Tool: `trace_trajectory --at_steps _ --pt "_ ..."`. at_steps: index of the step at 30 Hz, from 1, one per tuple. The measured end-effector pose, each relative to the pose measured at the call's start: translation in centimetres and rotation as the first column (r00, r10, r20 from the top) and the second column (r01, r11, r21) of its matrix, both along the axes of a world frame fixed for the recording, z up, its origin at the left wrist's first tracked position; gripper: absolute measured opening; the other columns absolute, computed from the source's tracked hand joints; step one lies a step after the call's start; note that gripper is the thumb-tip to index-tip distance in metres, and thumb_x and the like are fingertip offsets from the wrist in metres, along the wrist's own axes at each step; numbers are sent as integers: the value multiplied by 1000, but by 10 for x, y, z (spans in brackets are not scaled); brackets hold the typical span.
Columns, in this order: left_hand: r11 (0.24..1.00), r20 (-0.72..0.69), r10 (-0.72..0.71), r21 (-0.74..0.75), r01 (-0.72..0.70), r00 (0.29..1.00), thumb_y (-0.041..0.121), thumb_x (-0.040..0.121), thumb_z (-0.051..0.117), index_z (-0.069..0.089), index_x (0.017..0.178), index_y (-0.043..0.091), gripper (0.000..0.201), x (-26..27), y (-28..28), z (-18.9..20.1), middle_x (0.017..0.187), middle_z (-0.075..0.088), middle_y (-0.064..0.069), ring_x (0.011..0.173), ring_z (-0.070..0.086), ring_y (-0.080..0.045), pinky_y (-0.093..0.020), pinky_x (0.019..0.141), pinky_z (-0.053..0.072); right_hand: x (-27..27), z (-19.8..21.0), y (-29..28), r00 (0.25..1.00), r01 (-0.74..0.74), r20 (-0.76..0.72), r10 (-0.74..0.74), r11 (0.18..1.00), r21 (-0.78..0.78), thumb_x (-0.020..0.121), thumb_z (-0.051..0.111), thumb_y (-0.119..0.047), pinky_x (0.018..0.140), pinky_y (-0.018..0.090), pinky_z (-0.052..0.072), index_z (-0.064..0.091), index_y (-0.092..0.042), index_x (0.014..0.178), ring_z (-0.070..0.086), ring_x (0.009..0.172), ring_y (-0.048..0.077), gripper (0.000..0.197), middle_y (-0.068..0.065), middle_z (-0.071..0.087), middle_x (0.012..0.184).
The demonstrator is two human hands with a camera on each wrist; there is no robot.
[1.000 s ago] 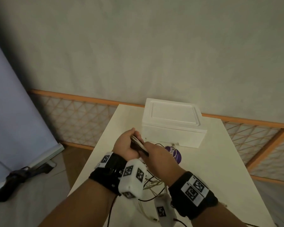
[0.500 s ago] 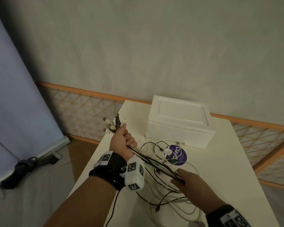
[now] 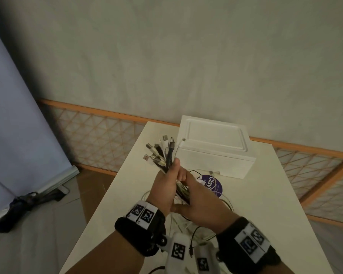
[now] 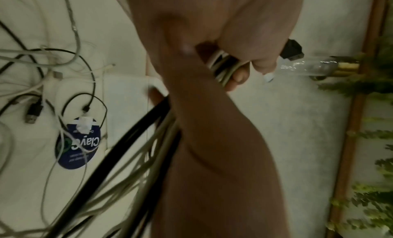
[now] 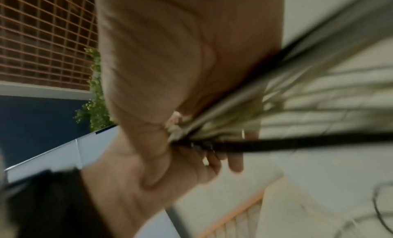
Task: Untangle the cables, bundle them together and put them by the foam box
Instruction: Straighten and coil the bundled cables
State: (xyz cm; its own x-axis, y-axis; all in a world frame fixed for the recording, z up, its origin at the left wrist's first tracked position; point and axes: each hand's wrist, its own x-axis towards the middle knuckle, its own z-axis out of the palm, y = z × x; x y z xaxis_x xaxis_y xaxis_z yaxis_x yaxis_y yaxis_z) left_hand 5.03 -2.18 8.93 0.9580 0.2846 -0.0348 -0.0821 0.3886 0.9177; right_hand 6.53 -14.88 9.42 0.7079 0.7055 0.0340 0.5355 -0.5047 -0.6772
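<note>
While both hands meet above the table, the left hand has its fingers curled tight round the cables, whose plugs fan out just beyond its grip toward the foam box. Right hand wraps the same cables just below that grip, touching the left. Below both grips, loose lengths trail onto the table, near a round purple sticker.
</note>
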Motion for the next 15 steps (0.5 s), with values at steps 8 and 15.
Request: trace_trajectory --at_steps 8,15 --pt "948 -144 -9 -316 -38 989 21 93 57 55 69 15 24 -6 17 -1 53 47 3 52 44 -11 -27 61 38 -20 -35 18 965 89 261 -26 969 -230 95 42 -36 67 32 42 42 -16 124 62 87 25 35 6 65 99" --pt "996 -170 64 -52 -73 983 23 99 51 51 67 18 32 -7 39 -2 49 37 5 44 33 -12 -26 49 33 -2 26 24 842 82 471 -263 926 369 83 62 -36 77 3 34 66 -16 100 49 81 -6 26 -12 61 91"
